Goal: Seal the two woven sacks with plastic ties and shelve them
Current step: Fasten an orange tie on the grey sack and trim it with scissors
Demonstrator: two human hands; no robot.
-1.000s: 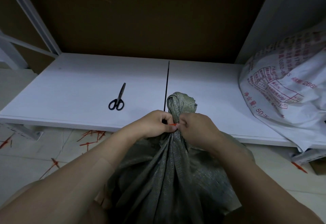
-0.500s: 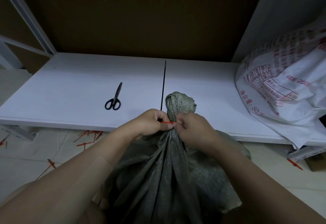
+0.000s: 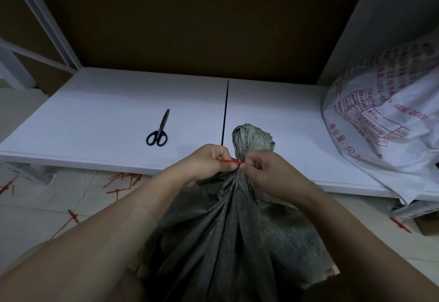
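While both hands (image 3: 209, 161) cinch red tie (image 3: 230, 160), scissors (image 3: 157, 130) lie on shelf (image 3: 95, 121).

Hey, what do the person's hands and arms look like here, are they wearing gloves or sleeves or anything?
No gloves: the left hand and right hand are both bare. The forearms are uncovered too, with no sleeve reaching into view. No watch, ring, bracelet or other marking shows on either wrist or on the fingers, though the light is dim.

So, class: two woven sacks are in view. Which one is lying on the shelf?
The white sack with red printing, at the right end of the shelf board. The grey-green sack stands in front of the shelf, both hands at its gathered neck.
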